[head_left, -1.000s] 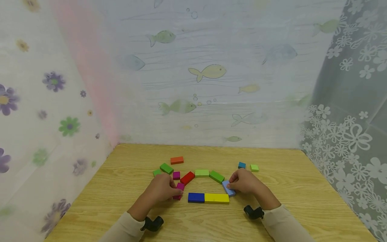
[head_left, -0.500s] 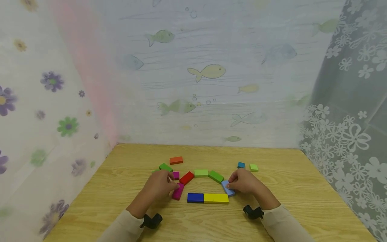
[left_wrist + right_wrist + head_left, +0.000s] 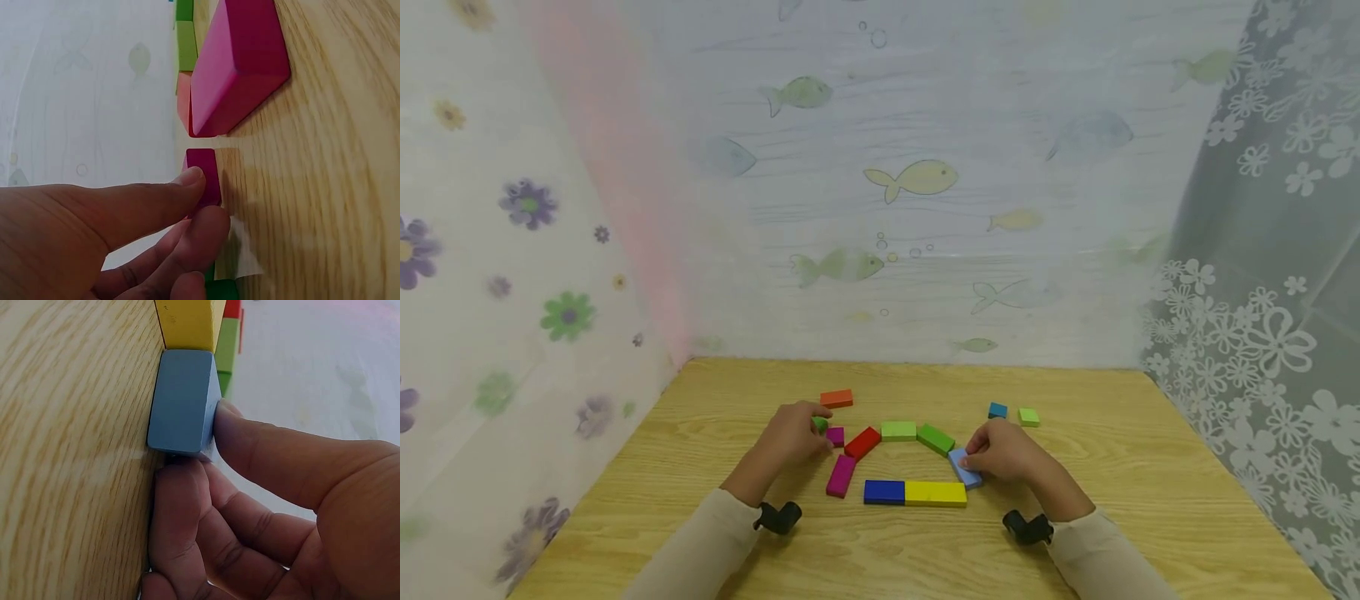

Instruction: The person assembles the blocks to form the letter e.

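Observation:
In the head view my left hand (image 3: 792,435) is above the table's left part, thumb and forefinger spread apart beside a small magenta block (image 3: 836,437). In the left wrist view the thumb overlaps that block. A green block (image 3: 820,426) is partly hidden under the fingers. My right hand (image 3: 1006,450) pinches a light blue block (image 3: 181,403), thumb on its upper face and fingers along its outer side. A longer magenta block (image 3: 841,476), a red block (image 3: 862,443), a light green block (image 3: 898,431) and a green block (image 3: 936,439) form an arch with it.
A dark blue block (image 3: 883,492) and a yellow block (image 3: 936,493) lie end to end across the arch's near side. Farther back are an orange block (image 3: 837,399), a small blue block (image 3: 997,411) and a small lime block (image 3: 1028,417). Patterned curtains surround the wooden table (image 3: 880,558).
My left hand has let go of the longer magenta block and moved back and left to the small magenta one. My right hand stays on the light blue block.

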`<state>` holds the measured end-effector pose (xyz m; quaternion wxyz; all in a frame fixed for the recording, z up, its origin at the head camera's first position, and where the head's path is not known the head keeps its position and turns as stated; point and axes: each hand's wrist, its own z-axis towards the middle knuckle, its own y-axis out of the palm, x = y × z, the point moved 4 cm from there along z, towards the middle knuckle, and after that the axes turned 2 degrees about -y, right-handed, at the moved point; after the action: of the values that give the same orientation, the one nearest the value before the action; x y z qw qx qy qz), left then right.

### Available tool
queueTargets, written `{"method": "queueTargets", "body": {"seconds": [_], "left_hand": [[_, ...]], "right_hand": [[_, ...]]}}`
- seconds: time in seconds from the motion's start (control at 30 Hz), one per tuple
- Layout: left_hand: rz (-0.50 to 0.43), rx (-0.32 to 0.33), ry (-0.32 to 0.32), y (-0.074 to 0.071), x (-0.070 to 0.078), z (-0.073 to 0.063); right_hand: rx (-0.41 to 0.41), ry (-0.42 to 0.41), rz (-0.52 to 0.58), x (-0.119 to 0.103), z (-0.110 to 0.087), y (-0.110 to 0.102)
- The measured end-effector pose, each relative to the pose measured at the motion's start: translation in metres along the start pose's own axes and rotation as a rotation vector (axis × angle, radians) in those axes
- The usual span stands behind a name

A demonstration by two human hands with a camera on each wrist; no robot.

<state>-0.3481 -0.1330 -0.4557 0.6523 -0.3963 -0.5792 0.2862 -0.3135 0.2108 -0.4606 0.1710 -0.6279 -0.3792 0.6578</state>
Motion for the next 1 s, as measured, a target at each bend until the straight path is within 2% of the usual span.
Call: {"method": "queueTargets", "body": {"seconds": [0.2, 0.67, 0.8, 1.0], "left_hand": [[-0.038, -0.022, -0.023, 0.002, -0.003, 0.002], [0.037, 0.005, -0.012, 0.003, 0.0, 0.001], [0.024, 0.016, -0.012, 0.003, 0.0, -0.001], [-0.047, 0.036, -0.025, 0.001, -0.001, -0.009]], "right_hand": [[0.002, 0.02, -0.01, 0.001, 0.001, 0.001], [-0.003, 0.001, 0.003, 0.0, 0.0, 0.0], [-0.001, 0.002, -0.001, -0.002, 0.0, 0.0], [0.002, 0.004, -0.003, -0.002, -0.001, -0.001]]}}
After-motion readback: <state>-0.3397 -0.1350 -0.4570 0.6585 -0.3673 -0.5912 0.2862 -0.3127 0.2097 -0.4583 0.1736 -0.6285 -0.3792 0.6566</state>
